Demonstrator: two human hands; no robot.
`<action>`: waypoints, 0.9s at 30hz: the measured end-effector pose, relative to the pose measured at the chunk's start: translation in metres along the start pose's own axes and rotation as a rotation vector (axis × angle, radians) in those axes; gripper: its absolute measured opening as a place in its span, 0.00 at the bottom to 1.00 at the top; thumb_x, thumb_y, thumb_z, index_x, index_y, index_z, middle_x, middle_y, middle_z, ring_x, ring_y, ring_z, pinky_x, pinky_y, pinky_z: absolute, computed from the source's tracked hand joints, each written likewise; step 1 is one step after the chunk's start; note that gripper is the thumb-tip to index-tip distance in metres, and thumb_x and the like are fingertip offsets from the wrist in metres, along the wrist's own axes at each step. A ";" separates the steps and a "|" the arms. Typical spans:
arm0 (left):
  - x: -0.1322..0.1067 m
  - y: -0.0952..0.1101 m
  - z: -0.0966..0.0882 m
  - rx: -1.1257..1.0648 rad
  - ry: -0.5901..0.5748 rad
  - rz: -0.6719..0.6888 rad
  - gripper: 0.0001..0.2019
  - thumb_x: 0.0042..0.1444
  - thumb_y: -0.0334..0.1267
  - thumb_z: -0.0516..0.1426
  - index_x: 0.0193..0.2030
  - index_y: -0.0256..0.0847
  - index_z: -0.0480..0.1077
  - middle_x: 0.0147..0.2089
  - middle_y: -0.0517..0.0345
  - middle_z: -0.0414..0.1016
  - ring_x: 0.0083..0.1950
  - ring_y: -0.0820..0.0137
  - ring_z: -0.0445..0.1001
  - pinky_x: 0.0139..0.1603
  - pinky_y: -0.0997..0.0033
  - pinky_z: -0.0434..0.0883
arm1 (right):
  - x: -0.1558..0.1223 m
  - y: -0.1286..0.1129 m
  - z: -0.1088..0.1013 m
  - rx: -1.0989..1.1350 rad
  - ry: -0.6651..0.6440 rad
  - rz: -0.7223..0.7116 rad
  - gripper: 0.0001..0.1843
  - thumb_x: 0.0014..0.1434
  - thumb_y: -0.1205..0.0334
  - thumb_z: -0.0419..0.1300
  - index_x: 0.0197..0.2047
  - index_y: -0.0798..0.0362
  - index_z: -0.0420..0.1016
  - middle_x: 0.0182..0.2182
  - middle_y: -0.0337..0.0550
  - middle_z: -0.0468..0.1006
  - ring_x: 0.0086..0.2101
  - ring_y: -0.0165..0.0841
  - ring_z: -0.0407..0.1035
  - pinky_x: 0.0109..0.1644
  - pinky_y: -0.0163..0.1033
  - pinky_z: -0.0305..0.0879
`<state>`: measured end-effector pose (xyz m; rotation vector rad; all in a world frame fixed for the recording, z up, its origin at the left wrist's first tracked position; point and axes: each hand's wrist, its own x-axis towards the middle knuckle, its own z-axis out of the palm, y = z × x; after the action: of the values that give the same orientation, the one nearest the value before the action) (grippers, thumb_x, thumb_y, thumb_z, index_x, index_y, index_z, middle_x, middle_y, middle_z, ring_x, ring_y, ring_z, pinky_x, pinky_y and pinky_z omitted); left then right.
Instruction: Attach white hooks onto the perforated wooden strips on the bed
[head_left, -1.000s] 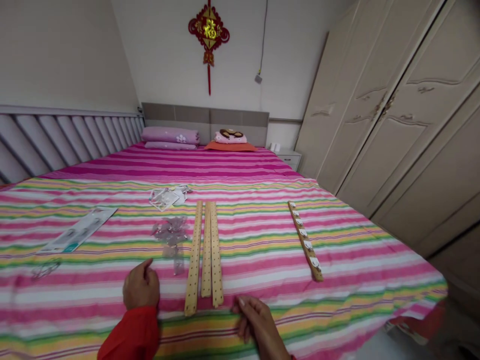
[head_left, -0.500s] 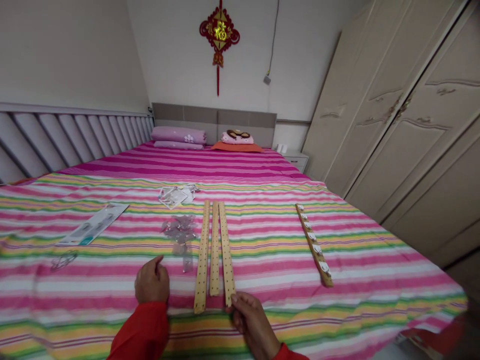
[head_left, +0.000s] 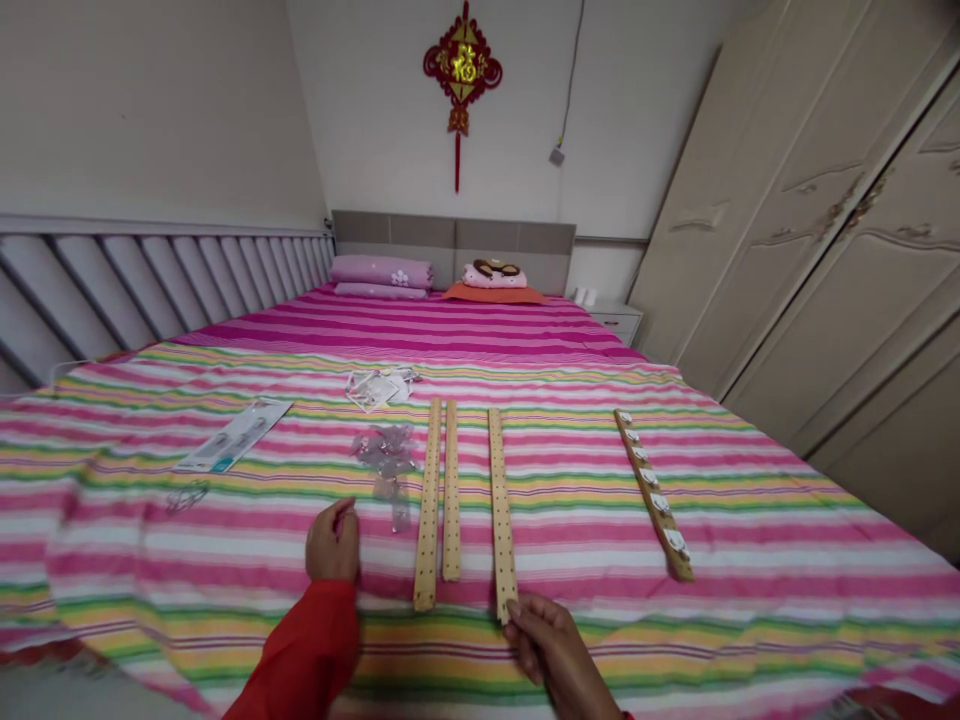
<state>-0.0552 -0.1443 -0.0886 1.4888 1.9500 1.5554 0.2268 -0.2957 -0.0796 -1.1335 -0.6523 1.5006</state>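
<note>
One holed wooden strip [head_left: 501, 510], stretching forward from the right hand [head_left: 551, 637], clamped on its near end

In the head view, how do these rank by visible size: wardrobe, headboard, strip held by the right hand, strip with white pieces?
1. Wardrobe
2. Headboard
3. Held strip and strip with white pieces, too alike to rank
</note>
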 end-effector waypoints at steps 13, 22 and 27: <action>0.019 0.051 0.008 -0.379 -0.128 -0.285 0.15 0.31 0.47 0.60 0.25 0.38 0.71 0.23 0.59 0.73 0.28 0.69 0.70 0.33 0.68 0.68 | -0.010 -0.004 -0.005 -0.042 0.218 -0.169 0.21 0.46 0.44 0.67 0.27 0.55 0.73 0.17 0.33 0.67 0.14 0.19 0.49 0.16 0.28 0.40; 0.021 0.049 0.002 -0.287 -0.157 -0.288 0.17 0.29 0.48 0.62 0.26 0.38 0.70 0.24 0.58 0.73 0.29 0.68 0.72 0.35 0.67 0.69 | -0.010 -0.009 0.001 -0.065 0.231 -0.197 0.22 0.43 0.43 0.68 0.29 0.55 0.75 0.16 0.33 0.67 0.14 0.21 0.51 0.17 0.29 0.43; 0.024 0.041 0.003 -0.178 -0.235 -0.222 0.12 0.34 0.48 0.59 0.20 0.40 0.70 0.20 0.61 0.72 0.27 0.67 0.71 0.32 0.68 0.67 | -0.010 -0.014 0.005 -0.102 0.189 -0.200 0.24 0.40 0.41 0.68 0.27 0.55 0.75 0.14 0.33 0.66 0.14 0.21 0.50 0.16 0.29 0.42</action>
<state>-0.0417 -0.1265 -0.0467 1.2713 1.7287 1.3528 0.2278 -0.3011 -0.0623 -1.2329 -0.6957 1.1859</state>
